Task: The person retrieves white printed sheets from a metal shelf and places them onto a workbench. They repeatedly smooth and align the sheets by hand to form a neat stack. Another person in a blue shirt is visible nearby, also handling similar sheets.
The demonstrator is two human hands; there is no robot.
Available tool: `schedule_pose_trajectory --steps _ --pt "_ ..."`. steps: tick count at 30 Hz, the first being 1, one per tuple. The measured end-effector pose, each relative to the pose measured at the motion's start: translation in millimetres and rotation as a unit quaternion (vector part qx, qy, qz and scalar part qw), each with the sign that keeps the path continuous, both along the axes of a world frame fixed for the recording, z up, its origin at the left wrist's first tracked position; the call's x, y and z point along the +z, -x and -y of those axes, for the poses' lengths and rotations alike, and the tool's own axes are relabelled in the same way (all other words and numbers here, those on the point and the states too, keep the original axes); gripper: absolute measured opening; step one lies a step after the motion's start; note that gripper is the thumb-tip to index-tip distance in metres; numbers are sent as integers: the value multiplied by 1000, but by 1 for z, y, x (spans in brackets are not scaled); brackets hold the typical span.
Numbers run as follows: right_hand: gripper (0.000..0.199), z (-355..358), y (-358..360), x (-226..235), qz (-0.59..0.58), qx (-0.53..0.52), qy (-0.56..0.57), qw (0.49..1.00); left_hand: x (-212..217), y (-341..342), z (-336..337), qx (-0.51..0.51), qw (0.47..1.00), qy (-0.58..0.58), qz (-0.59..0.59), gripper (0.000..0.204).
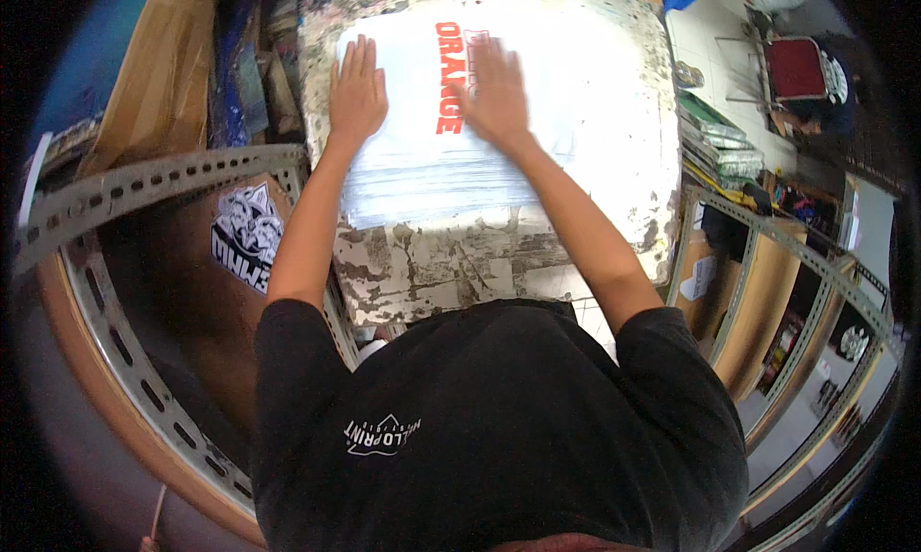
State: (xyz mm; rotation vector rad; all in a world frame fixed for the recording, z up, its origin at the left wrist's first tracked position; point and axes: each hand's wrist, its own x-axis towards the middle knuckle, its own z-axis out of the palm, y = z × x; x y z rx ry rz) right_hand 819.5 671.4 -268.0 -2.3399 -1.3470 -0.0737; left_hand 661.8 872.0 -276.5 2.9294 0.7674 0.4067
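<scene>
A stack of thin white sheets (413,183) with large red lettering on the top one lies on a worn, stained white table (460,264). Whether the sheets are plastic, cloth or paper I cannot make out. Against the left part of the top sheet my left hand (358,96) lies flat, fingers stretched out and pointing away. My right hand (496,96), slightly blurred, is spread over the red print and partly covers it. Neither hand grips anything. Layered edges of the stack show on its near side.
Slotted metal shelf frames flank me; a cardboard box (177,264) with a black-and-white picture stands in the left one. Cardboard (153,72) leans at the far left. At right are flat stacked items (724,140) and a red-seated chair (796,70) on the tiled floor.
</scene>
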Motion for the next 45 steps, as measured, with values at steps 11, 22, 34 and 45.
schedule_pose_trajectory --steps 11,22,34,45 --pt "85 65 -46 18 2 -146 -12 989 -5 10 -9 71 988 110 81 62" --pt "65 94 -95 1 -498 -294 15 816 29 45 -26 308 842 440 -57 79" --pt "67 79 -71 59 -568 -280 14 774 20 56 -12 285 744 600 74 76" --pt "52 115 -86 53 -585 -209 -82 779 7 28 35 218 824 491 181 60"
